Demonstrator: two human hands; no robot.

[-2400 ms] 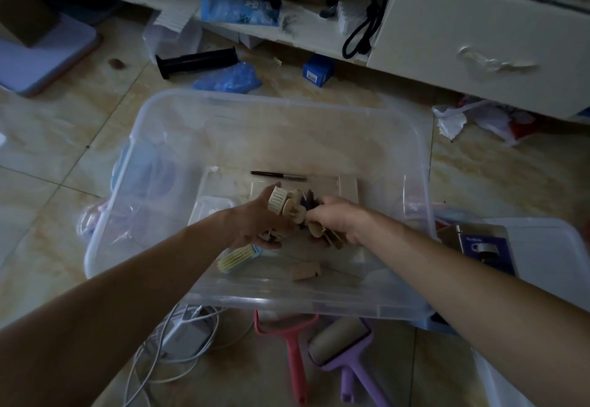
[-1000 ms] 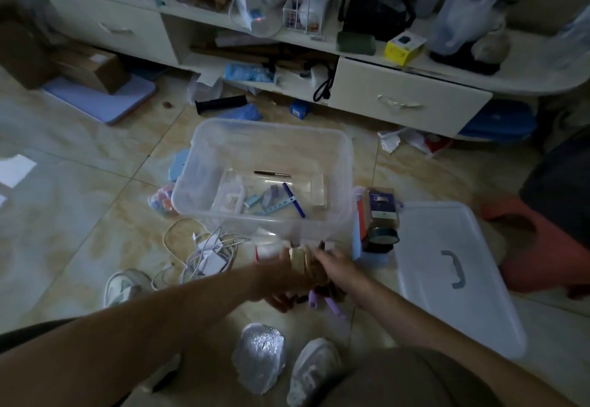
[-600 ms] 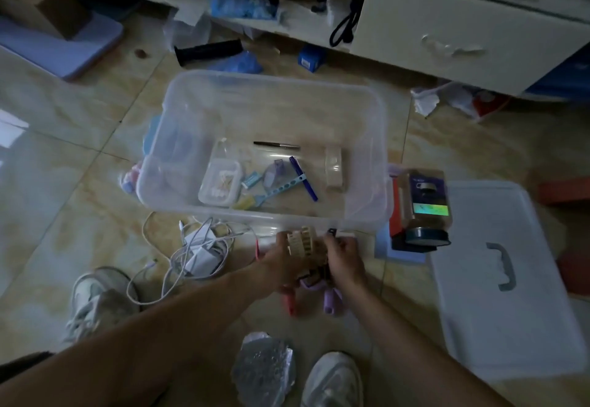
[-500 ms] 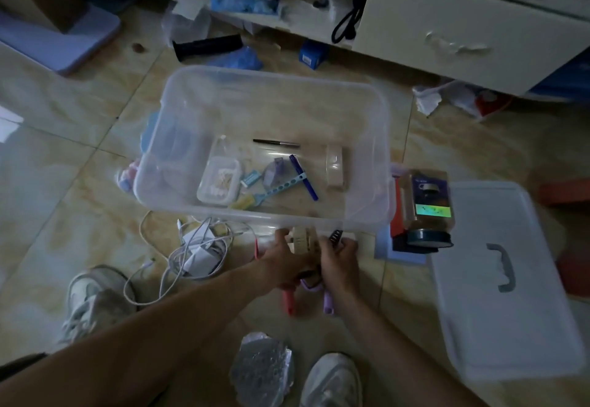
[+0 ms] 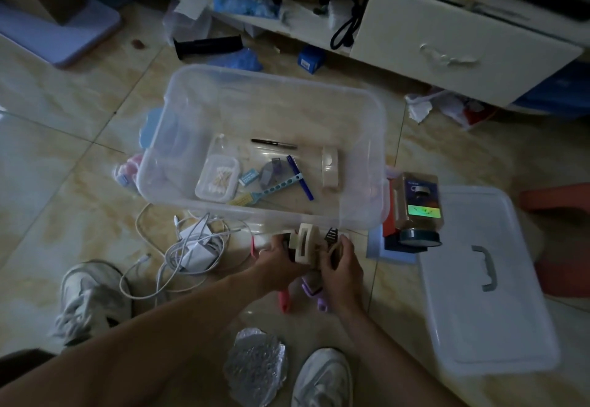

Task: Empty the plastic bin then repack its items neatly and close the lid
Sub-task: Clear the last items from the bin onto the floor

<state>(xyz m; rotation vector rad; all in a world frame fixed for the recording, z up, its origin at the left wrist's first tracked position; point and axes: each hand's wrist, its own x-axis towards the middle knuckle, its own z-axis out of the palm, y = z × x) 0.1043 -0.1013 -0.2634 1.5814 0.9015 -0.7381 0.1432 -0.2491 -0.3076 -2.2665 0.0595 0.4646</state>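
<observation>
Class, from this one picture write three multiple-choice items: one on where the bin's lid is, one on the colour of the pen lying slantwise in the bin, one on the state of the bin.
1. Where is the lid?
A. On the bin
B. On the floor to the right of the bin
C. On the shelf

2. What colour is the slanted pen in the bin?
A. Blue
B. Red
C. Yellow

3. What state is the bin in?
A. Open, with some small items inside
B. Closed
C. Tipped on its side

Answers:
1 B: the lid lies flat on the tiles, handle up, beside the bin.
2 A: its barrel is dark blue.
3 A: the bin has no lid on, and the pen, a box of cotton buds and a roll of tape lie on its bottom.
</observation>
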